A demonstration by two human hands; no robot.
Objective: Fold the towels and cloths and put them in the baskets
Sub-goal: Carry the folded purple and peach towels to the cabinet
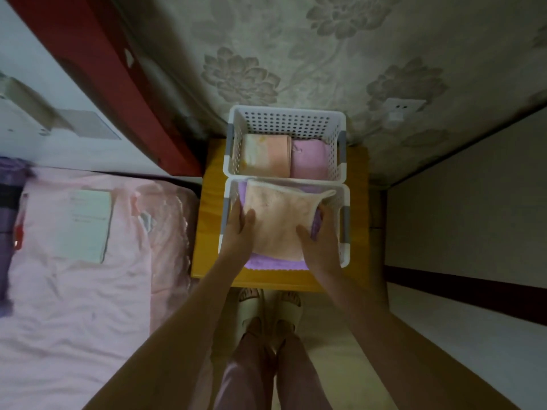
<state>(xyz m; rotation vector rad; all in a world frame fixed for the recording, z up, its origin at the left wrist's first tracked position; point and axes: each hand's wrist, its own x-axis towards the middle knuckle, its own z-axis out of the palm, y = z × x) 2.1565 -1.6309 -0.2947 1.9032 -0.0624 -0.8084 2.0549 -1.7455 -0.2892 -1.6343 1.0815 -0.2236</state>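
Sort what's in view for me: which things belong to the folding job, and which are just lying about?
Job:
near basket
far basket
peach cloth, held by left hand and right hand
purple cloth
folded peach towel
folded pink towel

Lying about:
book
pink bedsheet
wall socket

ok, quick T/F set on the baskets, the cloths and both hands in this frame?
1. Two white perforated plastic baskets, far and near, sit on the yellow wooden stool. True.
2. The far basket is empty. False: it holds a folded peach towel and a folded pink towel.
3. Both hands, left and right, grip the peach cloth. True.
4. The peach cloth lies on the bed. False: it is over the near basket, above a purple cloth.
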